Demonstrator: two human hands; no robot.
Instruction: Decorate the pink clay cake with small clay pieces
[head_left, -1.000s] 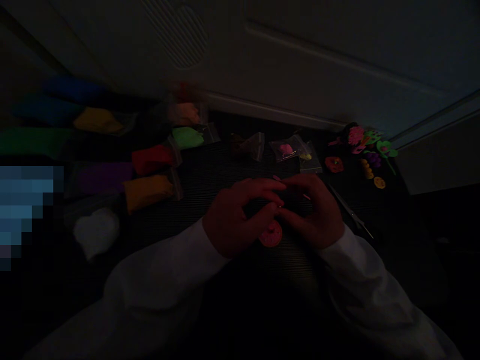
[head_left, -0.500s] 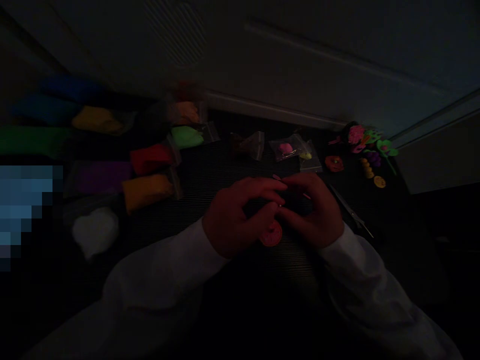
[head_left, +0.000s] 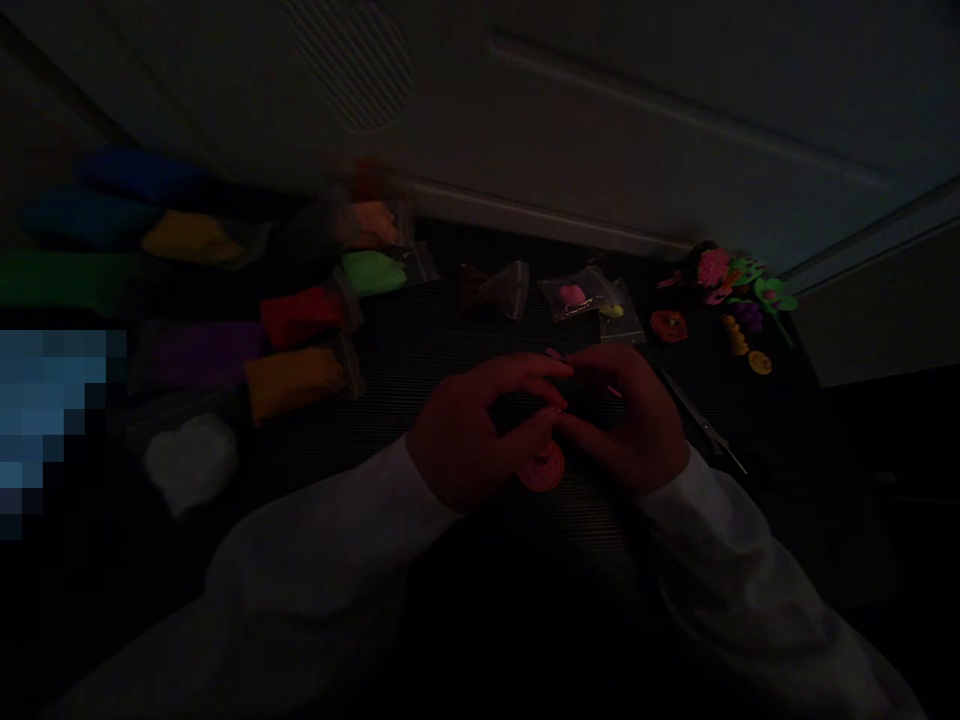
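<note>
My left hand (head_left: 484, 430) and my right hand (head_left: 626, 420) meet at their fingertips over the dark tabletop. Thumb and fingers of each curl together around something tiny between the thumb tips, too small and dim to name. Just below the fingers lies a round pink disc with an orange-red rim (head_left: 543, 468), partly covered by my left hand. A small pink piece (head_left: 553, 353) shows beyond the fingertips, and another thin pink bit (head_left: 614, 392) is by my right fingers. Scissors (head_left: 701, 415) lie to the right of my right hand.
Bags of coloured clay lie at the left, among them orange (head_left: 296, 385), red (head_left: 304, 316), purple (head_left: 206, 353) and white (head_left: 191, 460). Small bags with pink (head_left: 571, 295) and yellow (head_left: 613, 311) lumps lie ahead. Clay-like flowers (head_left: 712, 270) and a red flower (head_left: 669, 325) sit at the far right.
Both hands stay almost in place, with only slight movement at the fingertips. The objects around them have not visibly moved.
</note>
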